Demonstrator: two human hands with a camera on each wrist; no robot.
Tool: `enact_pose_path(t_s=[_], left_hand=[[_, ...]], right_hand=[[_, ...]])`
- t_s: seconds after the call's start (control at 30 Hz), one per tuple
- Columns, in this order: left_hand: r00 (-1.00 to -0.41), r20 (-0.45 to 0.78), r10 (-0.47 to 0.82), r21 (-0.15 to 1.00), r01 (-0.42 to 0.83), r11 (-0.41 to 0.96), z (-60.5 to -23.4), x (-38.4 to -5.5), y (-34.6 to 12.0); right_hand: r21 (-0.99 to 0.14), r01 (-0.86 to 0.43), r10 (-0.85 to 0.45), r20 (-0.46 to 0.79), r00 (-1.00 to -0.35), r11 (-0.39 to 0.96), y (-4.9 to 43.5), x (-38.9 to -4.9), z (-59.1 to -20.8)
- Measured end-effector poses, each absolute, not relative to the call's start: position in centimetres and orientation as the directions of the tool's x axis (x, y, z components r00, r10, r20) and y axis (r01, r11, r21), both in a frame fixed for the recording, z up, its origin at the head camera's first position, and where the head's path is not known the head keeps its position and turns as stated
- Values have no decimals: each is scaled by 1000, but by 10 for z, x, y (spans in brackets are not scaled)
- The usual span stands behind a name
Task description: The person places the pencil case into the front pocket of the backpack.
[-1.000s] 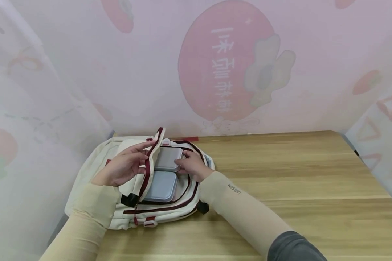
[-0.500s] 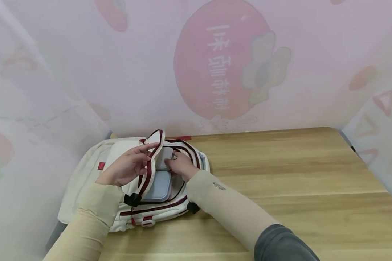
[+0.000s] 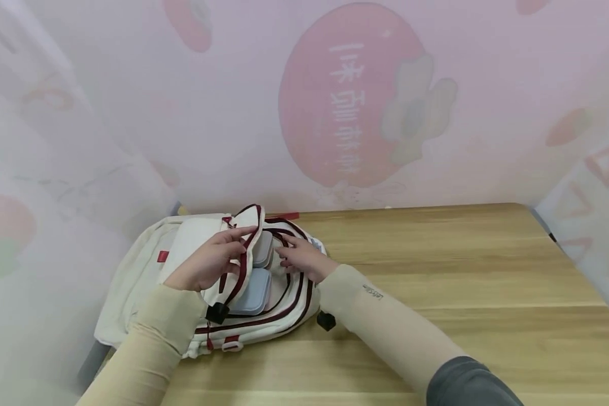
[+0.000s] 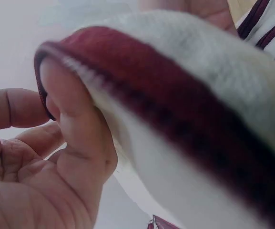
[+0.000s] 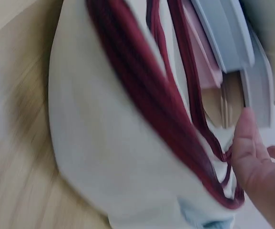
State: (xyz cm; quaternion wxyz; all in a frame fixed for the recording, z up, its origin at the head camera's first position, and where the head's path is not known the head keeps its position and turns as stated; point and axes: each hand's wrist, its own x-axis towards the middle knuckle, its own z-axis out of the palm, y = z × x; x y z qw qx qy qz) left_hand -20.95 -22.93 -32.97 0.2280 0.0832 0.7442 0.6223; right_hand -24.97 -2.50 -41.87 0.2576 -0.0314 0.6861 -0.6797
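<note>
A cream backpack (image 3: 142,304) with maroon zip edging lies on the table, its front pocket unzipped. With my left hand (image 3: 208,260) I hold up the pocket's flap (image 4: 185,100), thumb and fingers at its maroon edge. Inside sit a grey flat case (image 3: 263,250) and a light blue case (image 3: 254,290), both partly covered by the flap. The right wrist view also shows a pink case (image 5: 201,52) and a brown item (image 5: 233,98) beneath them. My right hand (image 3: 307,256) is at the pocket's opening beside the grey case, fingers loosely extended and holding nothing.
The wooden table (image 3: 436,270) stretches to the right of the backpack. A printed pink and white curtain (image 3: 223,113) surrounds the back and sides. Black buckles (image 3: 326,321) hang at the bag's near side, and a red strip (image 3: 286,216) lies behind it.
My right hand has let go of the grey case and drawn back slightly right. The grey case sits deeper under the flap. My left hand keeps holding the flap.
</note>
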Motion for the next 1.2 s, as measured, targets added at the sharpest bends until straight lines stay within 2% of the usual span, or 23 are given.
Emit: enact_pose_path(t_s=[0.17,0.3,0.73,0.97,1.13,1.2], left_hand=[[-868,-256,425,955,-160,249,-332,-210,-223],[-866,-251,433,949,-133,284,-337,-212,-215],[-898,-277,342,828,-42,560,-362,-208,-193],[-911,-204,358,646,149,748,-369,-206,-186],[-911,-142,387,489,275,828,-367,-201,-176],[-928,-77,364,426,299,854,-365,-199,-170]], right_hand=[[-949,305,-448,-307,-840,79,1,-248,-412],[-949,303,-441,-310,-842,88,21,-248,-409],[-942,281,-385,-332,-861,184,84,-236,-429],[-933,237,-369,-328,-870,270,119,-222,-438],[-910,100,-367,-260,-893,402,145,-211,-440],[-881,15,-371,-215,-903,474,156,-208,-439]])
